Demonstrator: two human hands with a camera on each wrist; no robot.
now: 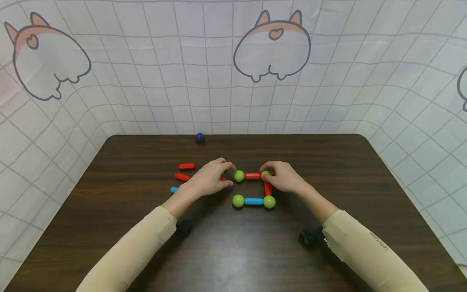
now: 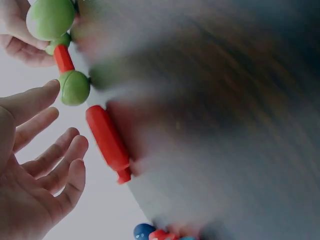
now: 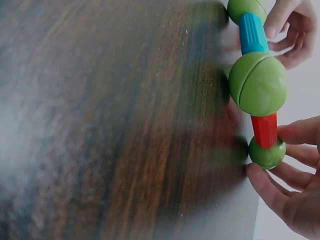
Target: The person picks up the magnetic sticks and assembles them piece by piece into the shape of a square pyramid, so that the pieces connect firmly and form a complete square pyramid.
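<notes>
Green balls and short rods form a three-sided shape on the dark wooden table. My right hand (image 1: 286, 177) pinches the far right green ball (image 3: 267, 154) between thumb and forefinger. From it one red rod (image 1: 252, 176) runs left to the far left green ball (image 1: 238, 176), and another red rod (image 1: 268, 188) runs to the near right green ball (image 1: 269, 202). A blue rod (image 1: 253, 201) links that ball to the near left green ball (image 1: 238, 201). My left hand (image 1: 209, 178) holds nothing, its fingertips close to the far left ball. Beside its fingers lies a loose red rod (image 2: 108, 137).
Left of my left hand lie two more red rods, one farther back (image 1: 187, 166) and one partly covered red rod (image 1: 182, 177). A blue piece (image 1: 174, 190) shows past the forearm. A dark blue ball (image 1: 199, 138) sits at the table's back edge, before a white checked curtain (image 1: 204, 93).
</notes>
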